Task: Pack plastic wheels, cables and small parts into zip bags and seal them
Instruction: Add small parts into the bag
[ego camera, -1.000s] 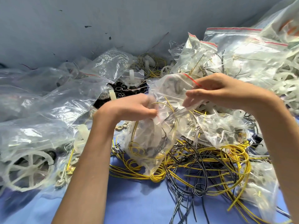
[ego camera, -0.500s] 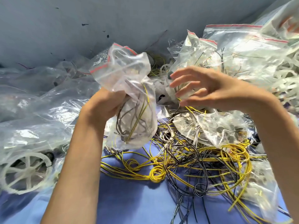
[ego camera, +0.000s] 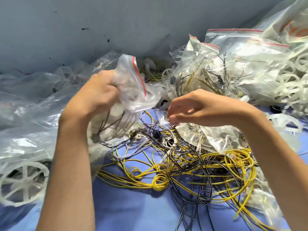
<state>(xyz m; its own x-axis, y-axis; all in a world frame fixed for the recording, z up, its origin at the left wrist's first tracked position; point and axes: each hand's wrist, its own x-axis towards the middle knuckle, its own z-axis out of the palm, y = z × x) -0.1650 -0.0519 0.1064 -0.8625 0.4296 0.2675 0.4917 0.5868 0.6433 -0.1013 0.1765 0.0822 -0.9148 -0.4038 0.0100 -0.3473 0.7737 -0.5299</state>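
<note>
Across the scene, largest first:
Wall (ego camera: 83, 22): grey-blue, plain, scattered dark specks; fills upper half behind the heap.
Work surface (ego camera: 133, 210): blue sheet, bare along near centre, crowded elsewhere.
Loose plastic film (ego camera: 25, 114): clear, crumpled, piled at left edge.
Filled zip bags (ego camera: 241, 64): stacked far right, red seal strips, white plastic parts and wires inside.
Cable tangle (ego camera: 183, 172): yellow, black and white leads, spread on sheet at centre-right.
White spoked wheel (ego camera: 23, 182): near left, under clear film.
Held zip bag (ego camera: 133, 90): lifted above sheet, left of centre, dark wires inside, red strip uppermost.
Left hand (ego camera: 96, 95): closed in a fist around held bag's neck.
Right hand (ego camera: 196, 109): fingers curled, tips pinching edge of second bag (ego camera: 208, 135) lying on cables.
</note>
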